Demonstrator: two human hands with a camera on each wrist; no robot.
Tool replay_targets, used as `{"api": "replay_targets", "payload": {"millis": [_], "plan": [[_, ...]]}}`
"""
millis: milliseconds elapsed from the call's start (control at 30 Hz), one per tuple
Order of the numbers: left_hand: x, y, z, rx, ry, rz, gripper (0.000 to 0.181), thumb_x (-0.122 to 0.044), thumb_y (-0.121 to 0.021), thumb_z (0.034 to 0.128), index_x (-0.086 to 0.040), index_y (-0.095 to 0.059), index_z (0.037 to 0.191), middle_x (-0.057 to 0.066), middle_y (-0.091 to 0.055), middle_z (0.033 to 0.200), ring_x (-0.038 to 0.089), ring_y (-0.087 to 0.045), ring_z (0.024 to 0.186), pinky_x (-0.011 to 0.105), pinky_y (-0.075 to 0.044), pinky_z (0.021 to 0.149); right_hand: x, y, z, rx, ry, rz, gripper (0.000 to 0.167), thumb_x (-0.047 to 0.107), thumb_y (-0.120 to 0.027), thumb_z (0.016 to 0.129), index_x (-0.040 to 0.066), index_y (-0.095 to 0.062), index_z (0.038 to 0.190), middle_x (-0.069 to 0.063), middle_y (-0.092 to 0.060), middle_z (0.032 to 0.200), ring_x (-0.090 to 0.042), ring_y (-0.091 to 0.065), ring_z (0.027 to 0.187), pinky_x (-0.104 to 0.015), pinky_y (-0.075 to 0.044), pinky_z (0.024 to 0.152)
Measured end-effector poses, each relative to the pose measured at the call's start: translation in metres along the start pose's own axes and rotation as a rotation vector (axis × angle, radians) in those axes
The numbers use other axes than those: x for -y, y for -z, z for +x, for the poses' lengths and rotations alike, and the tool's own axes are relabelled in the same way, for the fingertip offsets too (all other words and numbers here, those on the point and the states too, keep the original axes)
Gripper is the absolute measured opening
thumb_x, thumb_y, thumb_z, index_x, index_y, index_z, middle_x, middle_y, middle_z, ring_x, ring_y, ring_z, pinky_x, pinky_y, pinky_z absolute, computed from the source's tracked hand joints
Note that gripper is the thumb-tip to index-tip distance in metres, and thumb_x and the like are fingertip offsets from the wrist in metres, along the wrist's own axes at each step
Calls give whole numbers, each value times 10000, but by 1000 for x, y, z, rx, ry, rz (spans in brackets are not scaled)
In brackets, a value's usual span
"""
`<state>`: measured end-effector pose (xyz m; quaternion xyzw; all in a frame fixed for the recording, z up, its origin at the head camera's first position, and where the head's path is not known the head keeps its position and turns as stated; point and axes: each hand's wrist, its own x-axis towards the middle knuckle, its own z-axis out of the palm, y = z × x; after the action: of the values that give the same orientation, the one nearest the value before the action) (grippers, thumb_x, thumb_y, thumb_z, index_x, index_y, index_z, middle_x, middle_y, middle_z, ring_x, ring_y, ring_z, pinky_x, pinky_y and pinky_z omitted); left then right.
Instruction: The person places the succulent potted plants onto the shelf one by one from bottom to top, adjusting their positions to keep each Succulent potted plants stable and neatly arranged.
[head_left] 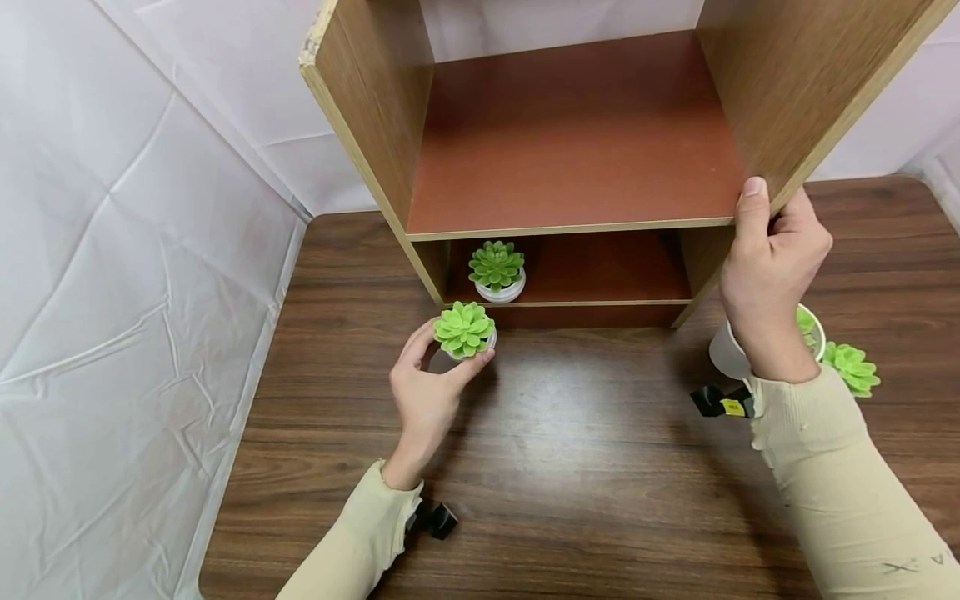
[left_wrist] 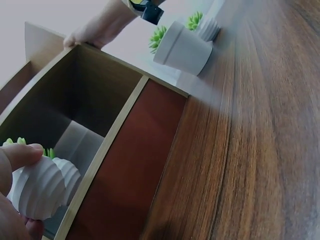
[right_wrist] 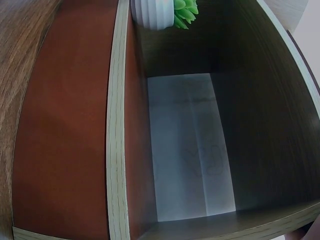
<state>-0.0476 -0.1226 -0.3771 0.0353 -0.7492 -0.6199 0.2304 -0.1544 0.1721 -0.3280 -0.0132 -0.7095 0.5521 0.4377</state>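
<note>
My left hand (head_left: pixel 427 398) pinches a small artificial succulent (head_left: pixel 463 329) by its white pot, thumb on one side and fingers on the other. It is held just in front of the lower compartment of a wooden shelf (head_left: pixel 570 150). Inside that compartment, near the left wall, stands a second potted succulent (head_left: pixel 498 268). The left wrist view shows the held ribbed pot (left_wrist: pixel 40 187) partly covering the one behind it. My right hand (head_left: pixel 776 275) grips the shelf's right side panel at its front edge, thumb on the inner face and fingers behind.
Right of the shelf, a larger white pot (head_left: pixel 727 350) and another green succulent (head_left: pixel 851 368) stand on the wooden table (head_left: pixel 555 467), partly hidden by my right arm. White sheeting (head_left: pixel 112 292) hangs at the left and back. Each wrist carries a black camera (head_left: pixel 441 521).
</note>
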Motion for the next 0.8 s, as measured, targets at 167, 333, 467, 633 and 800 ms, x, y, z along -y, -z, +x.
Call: {"api": "replay_targets", "payload": {"millis": [167, 333, 467, 633, 800], "plan": [[0, -4, 1, 11, -18, -6, 484, 37, -889, 647, 46, -711, 1098, 147, -653, 1143, 226, -592, 1084, 376, -444, 954, 0, -1, 2, 1, 3, -2, 221, 182, -599, 970, 90, -718, 809, 22, -635, 705, -80, -549, 661, -195, -353, 613], [0, -6, -1, 25, -20, -5, 484, 30, -893, 644, 40, -715, 1095, 141, -657, 1136, 218, -596, 1073, 395, -446, 950, 1, -2, 2, 1, -20, -17, 223, 179, -594, 970, 134, -691, 774, 51, -605, 682, -78, -532, 652, -197, -344, 606], [0, -7, -3, 36, -18, -4, 490, 44, -891, 635, 38, -716, 1092, 142, -663, 1128, 230, -606, 1057, 455, -448, 939, 5, -3, -3, -1, -57, -23, 237, 161, -583, 969, 168, -651, 742, 75, -565, 661, -72, -509, 643, -199, -342, 606], [-1, -9, -5, 53, -33, 11, 510, 33, -899, 633, 31, -713, 1107, 134, -665, 1137, 217, -610, 1055, 433, -447, 942, 19, -3, -6, -13, -71, -18, 241, 135, -573, 969, 165, -648, 742, 96, -564, 669, -55, -505, 646, -195, -347, 615], [-2, -13, -5, 53, -49, 12, 512, 32, -904, 623, 33, -716, 1099, 136, -669, 1133, 215, -614, 1052, 363, -434, 952, 20, -2, -4, -14, -68, -29, 246, 134, -571, 970, 165, -643, 737, 99, -564, 671, -53, -499, 646, -194, -344, 617]]}}
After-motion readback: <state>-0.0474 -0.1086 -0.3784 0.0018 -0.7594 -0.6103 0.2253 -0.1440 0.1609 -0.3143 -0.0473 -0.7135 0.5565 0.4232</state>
